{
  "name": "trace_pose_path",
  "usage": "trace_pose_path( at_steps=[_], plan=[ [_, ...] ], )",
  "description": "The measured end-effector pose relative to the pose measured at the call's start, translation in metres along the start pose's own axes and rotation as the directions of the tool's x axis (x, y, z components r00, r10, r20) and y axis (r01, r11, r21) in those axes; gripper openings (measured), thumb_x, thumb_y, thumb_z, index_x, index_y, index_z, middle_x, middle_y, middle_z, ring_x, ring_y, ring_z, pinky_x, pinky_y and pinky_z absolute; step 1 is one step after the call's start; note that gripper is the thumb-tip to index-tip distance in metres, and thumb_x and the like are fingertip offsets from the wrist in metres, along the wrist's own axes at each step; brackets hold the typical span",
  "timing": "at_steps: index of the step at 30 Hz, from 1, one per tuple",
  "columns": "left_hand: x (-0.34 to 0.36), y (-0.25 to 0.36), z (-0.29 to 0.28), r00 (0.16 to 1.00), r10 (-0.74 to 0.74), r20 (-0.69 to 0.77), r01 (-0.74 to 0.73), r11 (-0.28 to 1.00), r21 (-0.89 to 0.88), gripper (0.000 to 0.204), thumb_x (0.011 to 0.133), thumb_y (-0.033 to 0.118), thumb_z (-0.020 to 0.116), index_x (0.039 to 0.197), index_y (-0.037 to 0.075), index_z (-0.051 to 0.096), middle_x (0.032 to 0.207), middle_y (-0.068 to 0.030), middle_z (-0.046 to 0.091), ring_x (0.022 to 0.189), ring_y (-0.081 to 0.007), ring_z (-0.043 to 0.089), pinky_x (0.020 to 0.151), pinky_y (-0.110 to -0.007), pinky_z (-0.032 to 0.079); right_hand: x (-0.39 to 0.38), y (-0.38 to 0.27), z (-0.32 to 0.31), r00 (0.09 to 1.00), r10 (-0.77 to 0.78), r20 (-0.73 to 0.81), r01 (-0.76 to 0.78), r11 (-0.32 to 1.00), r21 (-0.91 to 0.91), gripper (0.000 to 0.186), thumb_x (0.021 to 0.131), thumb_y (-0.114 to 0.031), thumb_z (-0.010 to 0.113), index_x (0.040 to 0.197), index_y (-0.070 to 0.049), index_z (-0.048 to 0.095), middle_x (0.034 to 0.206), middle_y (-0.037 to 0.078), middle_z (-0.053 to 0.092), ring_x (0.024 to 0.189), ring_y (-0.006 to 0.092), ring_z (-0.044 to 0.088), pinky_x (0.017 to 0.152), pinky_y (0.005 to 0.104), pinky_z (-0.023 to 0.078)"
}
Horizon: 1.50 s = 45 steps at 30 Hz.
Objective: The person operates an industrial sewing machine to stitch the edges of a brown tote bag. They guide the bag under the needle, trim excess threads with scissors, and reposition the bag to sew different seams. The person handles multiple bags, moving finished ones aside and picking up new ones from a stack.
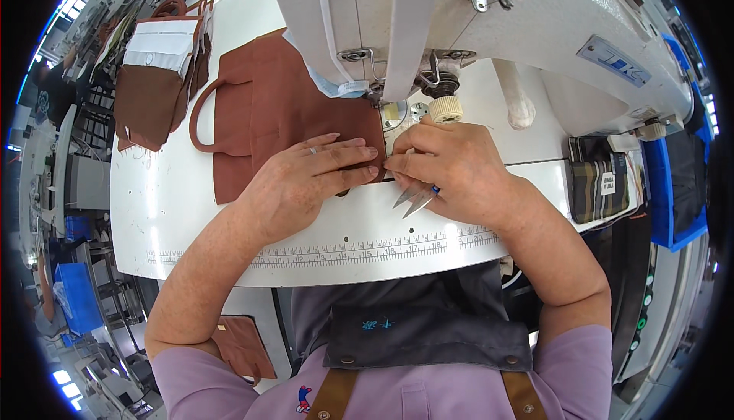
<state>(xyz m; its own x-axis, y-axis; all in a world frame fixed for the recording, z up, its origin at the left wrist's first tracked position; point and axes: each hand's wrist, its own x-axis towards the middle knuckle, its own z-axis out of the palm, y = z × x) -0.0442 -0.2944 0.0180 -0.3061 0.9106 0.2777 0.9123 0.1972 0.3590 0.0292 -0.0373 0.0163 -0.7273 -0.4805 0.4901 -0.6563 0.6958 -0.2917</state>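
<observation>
A reddish-brown bag piece (267,107) with a looped handle at its left lies flat on the white sewing table, its right edge beside the needle area of a white sewing machine (566,26). My left hand (302,179) rests on its near right part, palm down with fingers stretched out. At that right edge, my right hand (462,171) has thumb and forefinger pinched close to the corner; whether a thread is between them is too small to tell. Thread snips (413,201) are tucked in the same hand, blades pointing toward my left and toward me.
A stack of brown pieces (149,103) with white paper on top lies at the far left. A printed ruler (367,256) follows the table's near edge. Plaid cloth (600,191) sits at the right, near a blue bin (688,233). Another brown piece (245,343) lies below the table, left.
</observation>
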Motion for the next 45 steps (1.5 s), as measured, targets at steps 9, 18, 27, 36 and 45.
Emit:
trace_pose_path(
  at_steps=[9, 18, 27, 36, 45],
  plan=[
    [0.016, -0.025, -0.003, 0.997, -0.003, -0.079, 0.008, 0.997, 0.070, 0.045, 0.082, -0.007, 0.062, 0.120, 0.011, 0.077, 0.133, -0.0057, 0.070, 0.124, -0.0284, 0.066, 0.110, -0.044, 0.051, 0.001, 0.003, 0.005, 0.980, 0.199, 0.024, -0.195, 0.974, -0.112, 0.030, 0.080, -0.015, 0.079, 0.109, -0.014, 0.075, 0.087, 0.009, 0.062, 0.078, 0.0288, 0.067, 0.064, 0.0417, 0.054],
    [0.030, -0.036, 0.001, 0.986, -0.109, -0.127, 0.119, 0.991, 0.068, 0.054, 0.080, -0.014, 0.050, 0.120, 0.010, 0.077, 0.130, -0.0077, 0.072, 0.118, -0.0307, 0.068, 0.102, -0.040, 0.056, 0.005, 0.002, 0.009, 0.958, 0.287, 0.008, -0.279, 0.936, -0.213, 0.028, 0.089, -0.023, 0.075, 0.116, -0.016, 0.075, 0.087, 0.012, 0.063, 0.071, 0.0287, 0.068, 0.062, 0.0435, 0.055],
    [0.032, -0.035, -0.001, 0.979, -0.166, -0.120, 0.174, 0.983, 0.060, 0.053, 0.081, -0.013, 0.047, 0.120, 0.008, 0.077, 0.130, -0.0119, 0.071, 0.116, -0.0325, 0.069, 0.104, -0.040, 0.056, 0.005, 0.004, 0.008, 0.957, 0.291, 0.000, -0.286, 0.942, -0.176, 0.024, 0.091, -0.027, 0.075, 0.111, -0.014, 0.075, 0.089, 0.012, 0.065, 0.070, 0.0293, 0.069, 0.062, 0.0439, 0.055],
    [0.024, -0.001, 0.015, 0.963, -0.215, -0.160, 0.246, 0.946, 0.209, 0.056, 0.083, -0.009, 0.052, 0.137, 0.002, 0.064, 0.138, -0.0162, 0.065, 0.126, -0.0341, 0.064, 0.117, -0.048, 0.045, 0.003, 0.006, 0.010, 0.966, 0.256, 0.032, -0.244, 0.945, -0.219, 0.038, 0.091, -0.026, 0.074, 0.128, -0.016, 0.070, 0.091, 0.005, 0.064, 0.069, 0.0286, 0.068, 0.059, 0.0426, 0.052],
    [0.027, -0.001, 0.017, 0.969, -0.195, -0.151, 0.233, 0.927, 0.295, 0.054, 0.084, -0.007, 0.055, 0.136, 0.001, 0.063, 0.141, -0.0170, 0.063, 0.128, -0.0362, 0.062, 0.116, -0.050, 0.047, 0.005, 0.003, 0.010, 0.955, 0.295, 0.031, -0.282, 0.935, -0.213, 0.030, 0.094, -0.029, 0.070, 0.121, -0.016, 0.074, 0.087, 0.010, 0.066, 0.069, 0.0279, 0.069, 0.063, 0.0432, 0.055]
  ],
)
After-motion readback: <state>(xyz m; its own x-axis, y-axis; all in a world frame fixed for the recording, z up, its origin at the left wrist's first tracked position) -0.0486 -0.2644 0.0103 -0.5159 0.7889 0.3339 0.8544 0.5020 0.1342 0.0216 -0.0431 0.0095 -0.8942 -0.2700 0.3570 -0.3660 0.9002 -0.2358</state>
